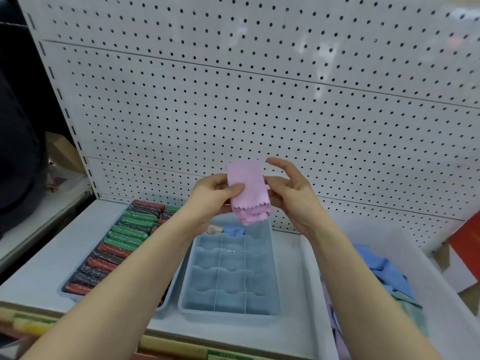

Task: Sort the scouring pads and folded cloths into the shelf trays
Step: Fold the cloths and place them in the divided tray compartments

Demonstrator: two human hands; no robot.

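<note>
A folded pink cloth (pixel 248 189) with a zigzag edge hangs upright in the air above the shelf. My left hand (pixel 215 197) pinches its left side with thumb on the front. My right hand (pixel 291 196) touches its right edge with thumb and lower fingers, the index finger raised. Below them lies a pale blue divided tray (pixel 275 271), with a blue cloth (pixel 233 231) and a beige one (pixel 213 229) in its far cells. To the left, another tray (pixel 68 293) holds rows of red, green and black scouring pads (pixel 124 236).
A white bin (pixel 310 258) at the right holds loose blue, green and lilac cloths (pixel 384 271). A white pegboard wall (pixel 259 87) rises behind the shelf. A red object (pixel 467 245) stands at the far right. Price labels run along the shelf's front edge (pixel 181 344).
</note>
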